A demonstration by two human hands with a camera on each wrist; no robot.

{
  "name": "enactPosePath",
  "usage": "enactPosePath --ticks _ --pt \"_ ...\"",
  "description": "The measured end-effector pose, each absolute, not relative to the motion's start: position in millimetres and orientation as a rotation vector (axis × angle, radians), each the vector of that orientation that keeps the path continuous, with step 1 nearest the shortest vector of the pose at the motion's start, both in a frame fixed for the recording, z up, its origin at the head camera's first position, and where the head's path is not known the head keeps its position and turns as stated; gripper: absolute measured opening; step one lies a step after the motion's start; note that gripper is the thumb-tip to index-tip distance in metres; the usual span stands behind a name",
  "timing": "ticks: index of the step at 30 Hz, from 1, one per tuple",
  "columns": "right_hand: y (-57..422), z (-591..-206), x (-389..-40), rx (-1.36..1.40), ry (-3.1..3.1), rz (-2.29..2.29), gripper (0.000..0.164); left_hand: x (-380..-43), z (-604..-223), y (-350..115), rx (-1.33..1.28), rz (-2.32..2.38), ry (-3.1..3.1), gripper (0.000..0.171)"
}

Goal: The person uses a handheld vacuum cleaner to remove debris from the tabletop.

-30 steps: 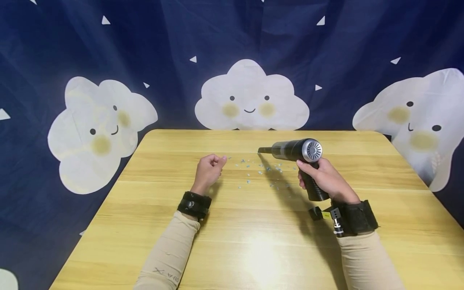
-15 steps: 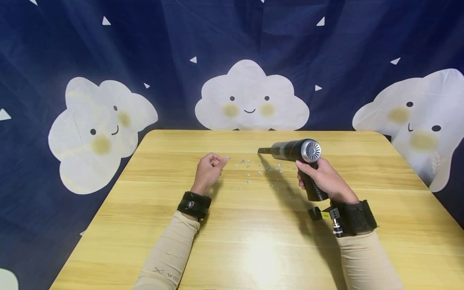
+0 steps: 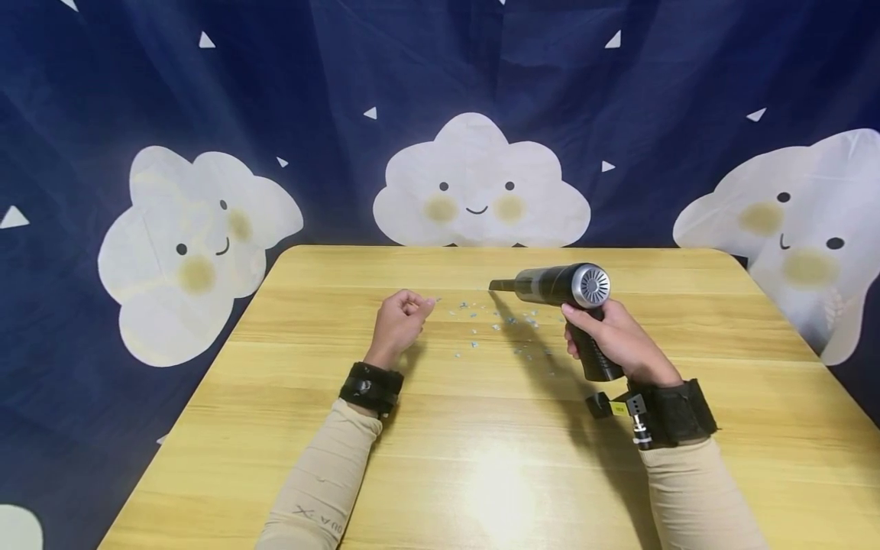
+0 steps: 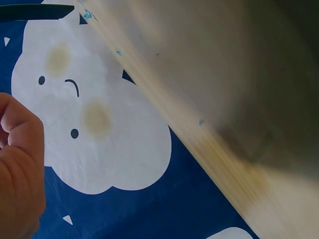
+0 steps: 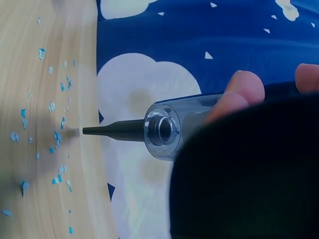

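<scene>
A black handheld vacuum cleaner (image 3: 550,286) with a silver vented end is held above the table by my right hand (image 3: 622,340), its fingers wrapped round the handle. Its narrow nozzle (image 5: 112,130) points away to the left, past a clear dust cup (image 5: 164,130) in the right wrist view. Small blue and white paper scraps (image 3: 511,321) lie scattered below and in front of it. My left hand (image 3: 399,325) is left of the scraps with fingers loosely curled, and I see nothing in it. Only part of that hand shows at the left wrist view's edge.
The wooden table (image 3: 440,428) has rounded far corners. Behind it hangs a dark blue curtain (image 3: 330,92) printed with white clouds. Black straps (image 3: 371,388) circle both wrists, and a small camera sits by the right one.
The whole scene has shifted very slightly to the right in the head view. Both hands and the vacuum cleaner stay nearly where they were, and the scraps look much the same.
</scene>
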State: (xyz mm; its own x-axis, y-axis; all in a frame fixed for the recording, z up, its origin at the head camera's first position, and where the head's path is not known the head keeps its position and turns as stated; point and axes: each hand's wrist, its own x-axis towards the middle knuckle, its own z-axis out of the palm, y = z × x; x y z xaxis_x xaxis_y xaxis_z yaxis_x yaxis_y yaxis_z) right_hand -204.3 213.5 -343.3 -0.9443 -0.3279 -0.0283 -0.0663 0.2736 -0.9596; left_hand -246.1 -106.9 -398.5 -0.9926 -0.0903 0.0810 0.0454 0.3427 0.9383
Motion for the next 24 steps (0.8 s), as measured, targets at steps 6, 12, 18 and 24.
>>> enactPosePath --ticks 6,12,18,24 --pt "211.4 -342.3 -204.9 -0.373 2.320 -1.730 0.040 -246.4 -399.0 -106.5 0.047 -1.706 -2.479 0.022" --pt "208.6 -342.4 -206.4 -0.385 2.321 -1.725 0.037 -246.4 -399.5 -106.3 0.040 -1.689 -2.476 0.021" --pt "205.4 -342.2 -206.9 -0.389 2.311 -1.732 0.036 -246.2 -399.8 -107.2 0.022 -1.684 -2.479 0.021" --pt "204.4 -343.5 -208.4 -0.390 2.311 -1.730 0.038 -245.6 -399.3 -107.1 0.026 -1.686 -2.478 0.020"
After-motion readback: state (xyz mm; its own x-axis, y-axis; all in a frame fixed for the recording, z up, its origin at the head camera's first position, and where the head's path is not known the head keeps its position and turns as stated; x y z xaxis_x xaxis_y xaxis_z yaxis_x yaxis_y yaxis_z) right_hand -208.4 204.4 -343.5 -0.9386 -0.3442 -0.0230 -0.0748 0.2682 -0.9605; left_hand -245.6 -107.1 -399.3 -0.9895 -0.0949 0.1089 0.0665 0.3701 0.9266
